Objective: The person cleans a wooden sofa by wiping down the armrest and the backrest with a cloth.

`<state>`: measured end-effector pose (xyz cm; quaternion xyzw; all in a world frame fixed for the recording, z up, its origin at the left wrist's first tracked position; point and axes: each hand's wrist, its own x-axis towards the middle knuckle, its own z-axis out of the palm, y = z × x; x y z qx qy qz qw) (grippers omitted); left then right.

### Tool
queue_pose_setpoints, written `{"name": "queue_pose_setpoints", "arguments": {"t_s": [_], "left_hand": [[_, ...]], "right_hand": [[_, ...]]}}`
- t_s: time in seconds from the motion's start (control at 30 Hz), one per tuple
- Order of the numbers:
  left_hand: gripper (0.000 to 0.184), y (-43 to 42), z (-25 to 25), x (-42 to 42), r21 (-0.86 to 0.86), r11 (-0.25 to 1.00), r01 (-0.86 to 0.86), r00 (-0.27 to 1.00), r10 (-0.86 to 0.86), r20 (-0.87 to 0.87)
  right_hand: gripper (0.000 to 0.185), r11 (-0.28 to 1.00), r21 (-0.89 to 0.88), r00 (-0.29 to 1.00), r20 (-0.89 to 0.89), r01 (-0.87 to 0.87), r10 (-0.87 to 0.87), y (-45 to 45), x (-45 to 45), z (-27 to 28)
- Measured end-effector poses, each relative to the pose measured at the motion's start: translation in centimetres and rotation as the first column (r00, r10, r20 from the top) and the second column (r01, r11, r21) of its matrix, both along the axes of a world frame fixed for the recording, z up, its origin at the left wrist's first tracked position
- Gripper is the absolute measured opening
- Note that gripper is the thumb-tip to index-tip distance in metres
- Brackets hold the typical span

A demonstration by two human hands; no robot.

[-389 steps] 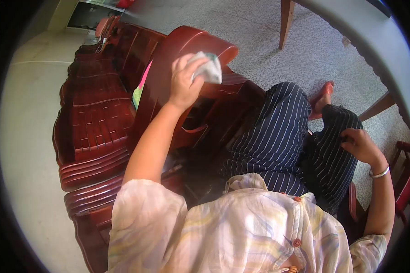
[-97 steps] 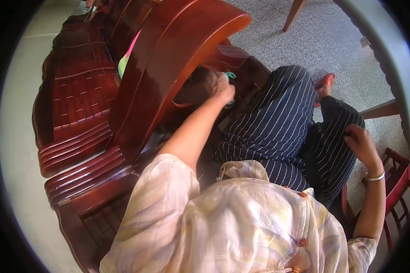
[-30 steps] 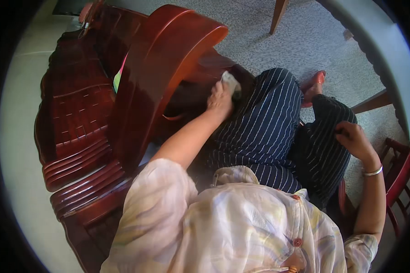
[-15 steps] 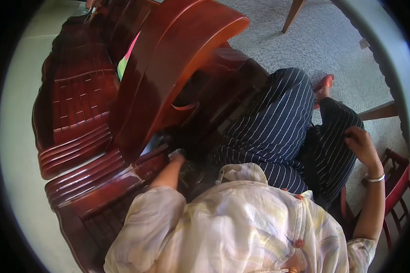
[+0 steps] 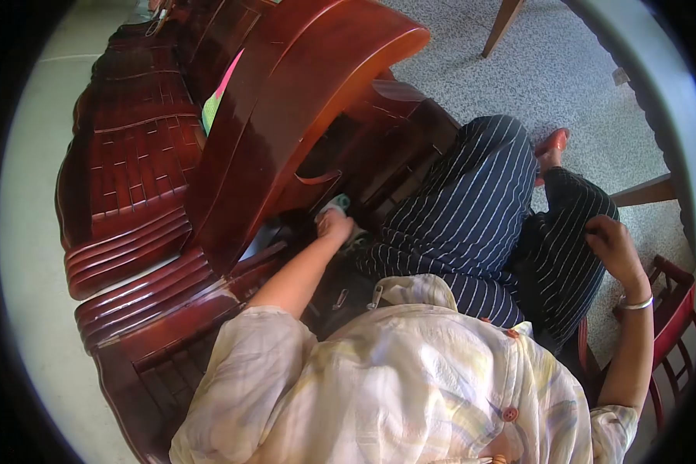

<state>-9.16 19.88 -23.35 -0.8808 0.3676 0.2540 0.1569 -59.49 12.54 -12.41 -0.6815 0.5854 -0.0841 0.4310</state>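
Note:
My left hand (image 5: pixel 334 225) is closed on a pale cloth with green on it (image 5: pixel 336 204), low beside the dark red wooden armrest (image 5: pixel 286 116). Parts of the cloth show on both sides of the fist. Beneath it is the shadowed lower woodwork of the seat. On the knee of the striped dark trousers (image 5: pixel 472 201) rests my right hand (image 5: pixel 612 243), its fingers loosely bent, thumb and forefinger apart, with nothing visible in it. A silver bangle (image 5: pixel 636 303) circles that wrist.
A long carved wooden bench (image 5: pixel 135 166) runs along the left, with a pink and green item (image 5: pixel 215 100) behind the armrest. A table (image 5: pixel 665 69) with wooden legs stands at the upper right. A red wooden chair (image 5: pixel 673 309) is at the right, over speckled floor (image 5: pixel 441 69).
My left hand went from beside the striped trouser leg down towards my body, then slightly up and right, still with the cloth. The view shifted a little. My right hand stayed on the knee.

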Motion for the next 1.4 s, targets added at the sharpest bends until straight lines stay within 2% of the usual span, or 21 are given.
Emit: {"name": "queue_pose_setpoints", "arguments": {"t_s": [0.03,0.1,0.13,0.2,0.3,0.4,0.5,0.57,0.63,0.73,0.83,0.9,1.03,1.1,1.17,1.23,1.3,1.37,1.4], "left_hand": [[0.043,-0.7,0.0,-0.9,-0.062,0.997,0.054,0.998,-0.055,-0.013],[0.045,-1.5,-2.1,-1.9,-0.246,0.937,0.249,0.968,-0.237,0.077],[0.045,-2.5,-1.6,-2.9,-0.248,0.935,0.254,0.967,-0.242,0.077],[0.051,-4.7,-0.3,-5.1,-0.308,0.893,0.329,0.933,-0.358,-0.041],[0.056,-7.9,0.9,-8.5,-0.402,0.827,0.392,0.896,-0.443,-0.038],[0.058,-11.8,1.6,-10.6,-0.493,0.738,0.461,0.805,-0.582,-0.118],[0.062,-13.2,2.8,-12.9,-0.453,0.750,0.482,0.807,-0.581,-0.104],[0.067,-12.3,2.6,-11.7,-0.447,0.739,0.505,0.793,-0.601,-0.099],[0.071,-9.7,2.1,-9.0,-0.362,0.742,0.564,0.783,-0.620,-0.052],[0.072,-3.2,1.5,-3.7,-0.191,0.831,0.523,0.845,-0.535,-0.016],[0.073,4.3,0.5,1.1,-0.055,0.931,0.360,0.932,-0.362,-0.022],[0.074,7.6,0.0,2.4,-0.037,0.994,0.106,0.994,-0.107,-0.025],[0.071,7.7,0.7,2.2,-0.031,0.999,0.010,0.999,-0.011,-0.035],[0.068,4.7,1.2,0.8,-0.095,0.963,0.251,0.962,-0.260,-0.089],[0.066,1.0,1.7,-2.0,-0.137,0.926,0.351,0.930,-0.362,-0.067],[0.064,-2.9,1.8,-4.3,-0.232,0.892,0.388,0.901,-0.420,-0.106],[0.068,-6.5,3.2,-7.0,-0.275,0.823,0.498,0.822,-0.548,-0.152],[0.073,-9.0,4.1,-9.5,-0.336,0.782,0.525,0.770,-0.604,-0.203],[0.073,-9.8,3.5,-10.2,-0.337,0.782,0.524,0.770,-0.604,-0.206]], "right_hand": [[0.016,1.000,-0.015,1.000,0.025,0.008,-0.008,0.1,-0.1,-0.3],[0.016,0.999,-0.033,0.999,0.050,0.023,-0.022,0.2,-0.4,-0.4],[0.016,1.000,-0.025,0.999,0.046,0.000,0.001,0.1,-0.4,-0.3],[0.015,1.000,-0.017,0.999,0.043,-0.022,0.023,0.1,-0.4,-0.3],[0.014,0.997,-0.057,0.998,0.032,-0.055,0.057,0.0,-0.4,-0.4],[0.012,0.999,-0.003,0.995,0.092,-0.034,0.034,-0.1,-0.3,-0.1],[0.012,0.998,0.049,0.998,0.061,-0.026,0.023,-0.1,-0.3,0.0],[0.013,0.996,0.086,0.994,0.106,0.018,-0.027,0.1,-0.6,-0.3],[0.013,0.997,0.080,0.997,0.077,0.013,-0.019,0.2,-0.5,0.2],[0.013,0.998,0.056,0.996,0.088,-0.006,0.001,0.2,-0.4,0.1],[0.014,0.999,0.045,0.995,0.100,-0.016,0.011,0.1,-0.5,-0.2],[0.015,0.999,0.048,0.997,0.076,-0.019,0.015,0.0,-0.3,-0.2],[0.015,1.000,0.001,0.998,0.054,-0.021,0.020,0.1,-0.3,-0.3],[0.014,0.998,-0.039,0.998,0.049,-0.042,0.043,0.2,-0.1,-0.3],[0.014,0.997,-0.050,0.997,0.055,-0.056,0.059,0.0,0.1,-0.2],[0.014,0.999,-0.021,0.999,0.012,-0.044,0.044,0.0,0.1,-0.1],[0.014,1.000,0.007,0.999,-0.042,-0.029,0.029,0.1,-0.2,-0.2],[0.014,0.995,-0.097,0.998,0.052,-0.040,0.045,0.3,-0.4,-0.9],[0.014,0.995,-0.095,0.998,0.049,-0.039,0.044,0.3,-0.4,-0.9]]}}
